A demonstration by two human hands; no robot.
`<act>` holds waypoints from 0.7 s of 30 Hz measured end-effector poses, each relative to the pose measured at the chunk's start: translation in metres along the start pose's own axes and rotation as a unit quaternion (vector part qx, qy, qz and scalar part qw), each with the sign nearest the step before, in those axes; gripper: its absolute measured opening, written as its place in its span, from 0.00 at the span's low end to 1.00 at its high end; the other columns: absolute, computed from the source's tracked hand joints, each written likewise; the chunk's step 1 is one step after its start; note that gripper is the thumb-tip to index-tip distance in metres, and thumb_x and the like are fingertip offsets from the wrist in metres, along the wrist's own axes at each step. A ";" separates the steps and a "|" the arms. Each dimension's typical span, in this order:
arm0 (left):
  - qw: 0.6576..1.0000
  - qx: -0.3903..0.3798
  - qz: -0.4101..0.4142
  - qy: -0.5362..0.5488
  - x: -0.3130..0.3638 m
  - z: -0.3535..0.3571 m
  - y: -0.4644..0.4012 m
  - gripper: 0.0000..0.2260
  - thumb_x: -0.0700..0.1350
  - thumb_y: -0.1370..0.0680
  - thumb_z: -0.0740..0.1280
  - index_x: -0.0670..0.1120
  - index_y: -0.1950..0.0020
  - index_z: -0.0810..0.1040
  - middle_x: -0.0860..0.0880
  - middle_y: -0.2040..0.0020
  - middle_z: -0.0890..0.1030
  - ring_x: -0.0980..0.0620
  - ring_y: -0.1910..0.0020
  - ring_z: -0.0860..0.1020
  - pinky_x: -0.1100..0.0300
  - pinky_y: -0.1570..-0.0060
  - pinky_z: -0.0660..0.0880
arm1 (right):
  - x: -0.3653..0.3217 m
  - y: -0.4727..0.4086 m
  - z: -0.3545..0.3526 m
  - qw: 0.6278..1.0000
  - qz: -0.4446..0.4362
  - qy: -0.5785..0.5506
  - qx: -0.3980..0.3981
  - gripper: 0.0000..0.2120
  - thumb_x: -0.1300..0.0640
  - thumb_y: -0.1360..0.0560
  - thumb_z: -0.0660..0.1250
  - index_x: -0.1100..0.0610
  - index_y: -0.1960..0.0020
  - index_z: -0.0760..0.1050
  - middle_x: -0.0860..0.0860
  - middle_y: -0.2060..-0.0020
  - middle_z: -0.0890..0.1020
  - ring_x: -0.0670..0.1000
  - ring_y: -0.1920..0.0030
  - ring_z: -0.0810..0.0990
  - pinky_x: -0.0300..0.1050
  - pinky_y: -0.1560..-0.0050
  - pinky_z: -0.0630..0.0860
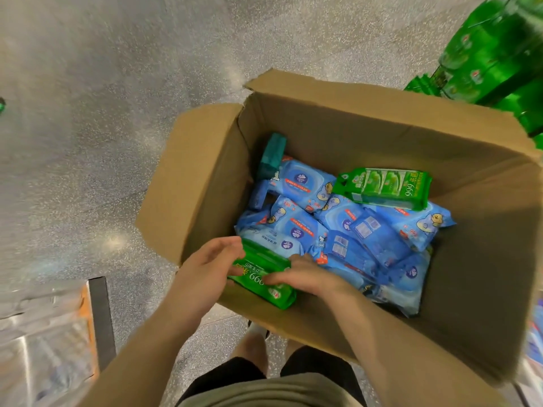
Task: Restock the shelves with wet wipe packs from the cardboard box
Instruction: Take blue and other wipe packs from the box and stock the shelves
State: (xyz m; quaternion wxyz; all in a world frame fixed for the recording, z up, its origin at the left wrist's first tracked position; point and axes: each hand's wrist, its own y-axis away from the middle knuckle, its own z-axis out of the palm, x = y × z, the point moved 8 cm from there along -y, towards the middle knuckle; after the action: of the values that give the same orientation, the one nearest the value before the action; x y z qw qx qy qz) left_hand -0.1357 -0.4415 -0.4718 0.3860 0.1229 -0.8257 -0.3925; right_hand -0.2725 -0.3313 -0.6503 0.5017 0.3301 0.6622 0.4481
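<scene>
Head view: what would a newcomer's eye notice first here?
First, the open cardboard box on the speckled floor, filled mostly with blue wet wipe packs. At its near edge the left hand and right hand grip one green pack; another green pack lies on the blue ones.

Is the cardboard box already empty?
No, the box holds many blue packs and a green pack on top of them.

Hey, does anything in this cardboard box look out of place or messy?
The blue wet wipe packs lie jumbled at mixed angles, some label-down. One green wet wipe pack sits alone on top of them.
</scene>
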 end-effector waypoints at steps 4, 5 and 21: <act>0.998 -0.012 -0.042 0.046 -0.012 -0.003 0.000 0.09 0.51 0.18 0.68 0.51 0.42 0.83 0.50 0.50 0.88 0.45 0.50 0.86 0.47 0.44 0.82 | -0.001 0.007 0.005 0.994 -0.038 -0.106 -0.013 0.43 0.37 0.42 0.79 0.51 0.32 0.70 0.48 0.37 0.79 0.47 0.42 0.80 0.45 0.39 0.78; 0.997 -0.017 -0.051 0.055 -0.014 -0.004 0.000 0.09 0.50 0.18 0.68 0.49 0.41 0.82 0.49 0.50 0.88 0.45 0.50 0.87 0.47 0.44 0.82 | -0.003 0.012 0.004 0.991 -0.046 -0.121 -0.022 0.42 0.40 0.37 0.79 0.50 0.29 0.68 0.46 0.35 0.77 0.47 0.40 0.78 0.42 0.41 0.76; 0.980 -0.113 -0.076 0.147 -0.008 0.014 0.014 0.12 0.52 0.16 0.64 0.48 0.36 0.76 0.47 0.36 0.78 0.46 0.37 0.78 0.49 0.30 0.73 | 0.020 0.155 -0.016 0.753 -0.106 -0.635 -0.133 0.32 0.48 0.32 0.74 0.54 0.29 0.78 0.59 0.30 0.78 0.62 0.32 0.78 0.66 0.26 0.65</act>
State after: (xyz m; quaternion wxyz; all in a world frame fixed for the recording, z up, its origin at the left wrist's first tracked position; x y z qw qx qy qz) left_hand -0.1392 -0.4202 -0.4715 0.4839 0.1971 -0.6983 -0.4893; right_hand -0.2952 -0.2583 -0.5126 0.8899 0.3967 0.1557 0.1628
